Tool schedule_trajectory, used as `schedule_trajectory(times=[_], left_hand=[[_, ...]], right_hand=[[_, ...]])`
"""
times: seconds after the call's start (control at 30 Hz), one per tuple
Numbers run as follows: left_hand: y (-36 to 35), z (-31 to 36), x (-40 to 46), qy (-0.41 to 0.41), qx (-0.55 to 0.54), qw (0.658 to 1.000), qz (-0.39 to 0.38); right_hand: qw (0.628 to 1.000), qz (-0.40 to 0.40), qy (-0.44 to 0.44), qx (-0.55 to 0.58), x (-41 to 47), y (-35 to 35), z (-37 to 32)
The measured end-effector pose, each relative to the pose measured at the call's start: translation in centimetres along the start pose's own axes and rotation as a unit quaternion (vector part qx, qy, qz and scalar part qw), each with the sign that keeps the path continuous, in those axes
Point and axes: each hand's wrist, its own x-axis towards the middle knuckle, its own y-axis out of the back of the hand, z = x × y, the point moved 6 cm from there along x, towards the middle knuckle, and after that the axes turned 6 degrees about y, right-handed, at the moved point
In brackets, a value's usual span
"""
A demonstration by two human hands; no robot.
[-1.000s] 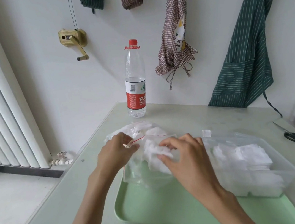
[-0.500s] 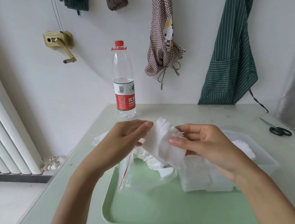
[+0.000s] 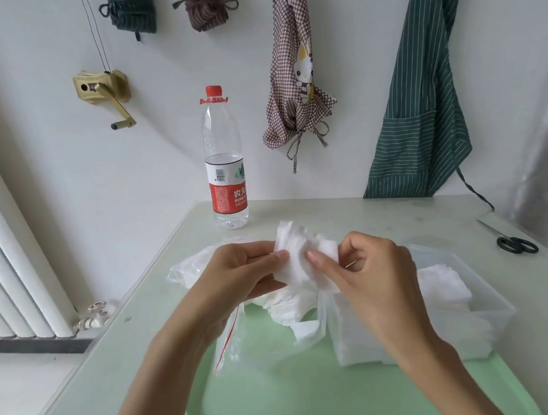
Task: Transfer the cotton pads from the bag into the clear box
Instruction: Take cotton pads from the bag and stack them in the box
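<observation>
A small stack of white cotton pads is held up above the table between both hands. My left hand pinches its left edge and my right hand grips its right side. Below them the clear zip bag with a red seal line lies open on the green tray, with more pads spilling from its mouth. The clear box stands on the tray's right side and holds a layer of white pads. My right forearm covers part of the box.
A water bottle stands at the back of the table. Black scissors lie at the right edge. More crumpled clear plastic lies left of my hands. Aprons hang on the wall; a radiator stands at the left.
My right hand pulled a bunch of pads out of the bag and lifted it. My left hand let go of the bag's mouth and now holds the pads too.
</observation>
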Motion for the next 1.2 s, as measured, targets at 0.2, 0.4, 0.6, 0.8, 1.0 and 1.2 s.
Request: schedule_trajectory(times=[0.2,0.4,0.6,0.8,1.0,1.2], left_hand=[[-1.4,0.1,0.2,-0.04,-0.072,0.995,0.058],[-1.7,0.3,-0.1,-0.06,-0.095,0.989,0.098],[0.1,1.9,-0.8,-0.091,-0.085,0.98,0.157],[0.1,2.3,-0.1,-0.108,-0.085,0.977,0.165],[-0.5,1.2,1.1,-0.082,-0.04,0.985,0.145],[0.2,1.1,1.1,-0.086,-0.059,0.983,0.151]], right_hand=[[0.987,0.09,0.02,0.134,0.2,1.3,-0.6],[0.906,0.054,-0.165,0.385,1.1,1.8,2.2],[0.877,0.084,-0.217,0.42,2.3,5.3,5.7],[0.955,-0.109,-0.181,0.208,3.6,4.7,7.1],[0.961,-0.267,-0.055,0.044,4.2,1.0,7.0],[0.983,-0.18,-0.018,-0.002,3.5,-1.1,7.6]])
